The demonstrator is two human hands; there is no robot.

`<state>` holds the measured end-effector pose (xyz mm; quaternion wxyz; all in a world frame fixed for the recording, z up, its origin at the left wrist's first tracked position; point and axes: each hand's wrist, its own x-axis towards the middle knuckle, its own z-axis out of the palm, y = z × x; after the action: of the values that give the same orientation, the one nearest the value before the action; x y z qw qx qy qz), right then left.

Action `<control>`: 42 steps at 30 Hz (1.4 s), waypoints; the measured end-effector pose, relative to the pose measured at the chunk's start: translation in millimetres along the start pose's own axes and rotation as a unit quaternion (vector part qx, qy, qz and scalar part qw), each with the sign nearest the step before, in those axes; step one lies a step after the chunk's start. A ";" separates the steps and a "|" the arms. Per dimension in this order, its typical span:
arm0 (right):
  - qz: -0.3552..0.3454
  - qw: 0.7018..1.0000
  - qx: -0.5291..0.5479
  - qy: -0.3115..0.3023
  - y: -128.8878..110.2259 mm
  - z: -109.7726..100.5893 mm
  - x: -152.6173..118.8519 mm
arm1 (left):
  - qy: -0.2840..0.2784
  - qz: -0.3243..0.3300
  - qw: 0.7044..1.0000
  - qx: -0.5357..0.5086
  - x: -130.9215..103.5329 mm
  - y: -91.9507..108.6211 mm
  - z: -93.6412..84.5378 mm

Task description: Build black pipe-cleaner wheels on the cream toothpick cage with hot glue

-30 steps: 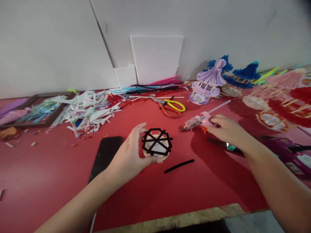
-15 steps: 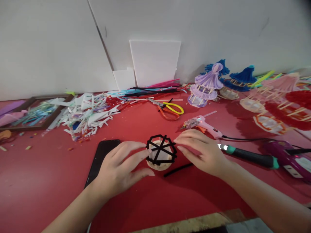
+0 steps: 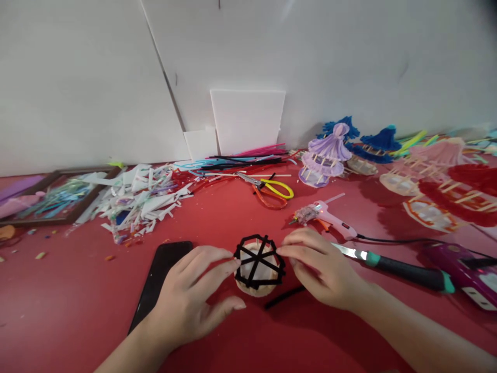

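A black wheel-like frame (image 3: 257,260) with crossing spokes sits on top of a small round base (image 3: 259,291) of pale wood at the middle front. My left hand (image 3: 204,290) is at its left side, fingers apart, fingertips at the rim and thumb held away below. On the other side my right hand (image 3: 316,264) has its fingertips at the right rim, with its fingers spread a little and nothing visible between them. A loose black strip (image 3: 284,297) lies just in front of the base, its far end near my right hand.
A phone (image 3: 157,280) lies left of my left hand. Behind are scissors (image 3: 272,189), a pink glue gun (image 3: 336,220), white scraps (image 3: 145,197) and coloured strips (image 3: 240,161). A green-handled knife (image 3: 407,269), a purple power strip (image 3: 466,269) and small model pavilions (image 3: 334,147) are on the right.
The whole scene sits lower in the picture, as the camera has tilted up. Both hands remain beside the black frame, with only slight shifts of the fingers.
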<state>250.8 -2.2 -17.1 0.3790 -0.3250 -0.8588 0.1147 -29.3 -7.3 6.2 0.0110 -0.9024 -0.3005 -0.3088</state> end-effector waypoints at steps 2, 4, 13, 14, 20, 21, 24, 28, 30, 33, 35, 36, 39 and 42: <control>0.001 1.000 0.001 0.001 -0.4 0.3 1.1 | -0.001 0.001 1.000 0.004 -0.2 0.3 0.2; -0.004 1.000 0.003 0.004 -0.9 0.3 2.3 | 0.004 0.002 1.000 0.008 -0.1 0.5 0.3; -0.022 1.000 -0.011 0.000 1.6 1.9 0.8 | -0.013 0.009 1.000 0.020 -1.4 0.5 -0.1; -0.020 1.000 -0.011 -0.001 2.0 2.3 0.6 | -0.011 0.013 1.000 0.023 -1.6 1.0 0.1; -0.013 1.000 -0.004 -0.001 2.6 2.5 1.2 | -0.006 0.007 1.000 0.027 -0.7 2.3 1.6; -0.013 1.000 0.006 -0.006 2.1 1.2 1.2 | -0.004 0.000 1.000 0.019 -0.8 2.1 1.6; -0.011 0.999 0.045 -0.010 -0.2 -4.7 0.9 | 0.004 -0.026 0.999 -0.023 -2.2 0.9 0.9; 0.043 0.997 0.020 0.067 1.2 -8.8 -0.3 | 0.031 -0.083 0.991 -0.097 -3.3 -1.1 1.0; 0.075 0.989 -0.004 0.124 5.6 -7.2 -0.5 | 0.066 -0.124 0.984 -0.107 -2.4 -3.0 2.4; 0.086 0.983 -0.023 0.159 13.2 -3.9 -0.2 | 0.117 -0.169 0.971 -0.123 -0.7 -7.9 4.2; 0.078 0.984 -0.030 0.155 16.1 -3.2 -0.2 | 0.127 -0.182 0.964 -0.148 -0.2 -11.6 4.3; 0.074 0.985 -0.034 0.153 16.6 -3.6 -0.4 | 0.130 -0.192 0.960 -0.158 0.0 -13.0 3.9; 0.070 0.987 -0.045 0.137 15.1 -7.5 -0.9 | 0.135 -0.234 0.950 -0.159 2.3 -14.2 2.0; 0.077 0.992 -0.045 0.094 10.6 -14.3 0.0 | 0.111 -0.254 0.949 -0.148 6.4 -11.9 -0.2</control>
<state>266.1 5.2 -11.9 0.4334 -0.4159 -0.7961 0.0737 -31.8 5.8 8.0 -0.1679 -0.7478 -0.4677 -0.4402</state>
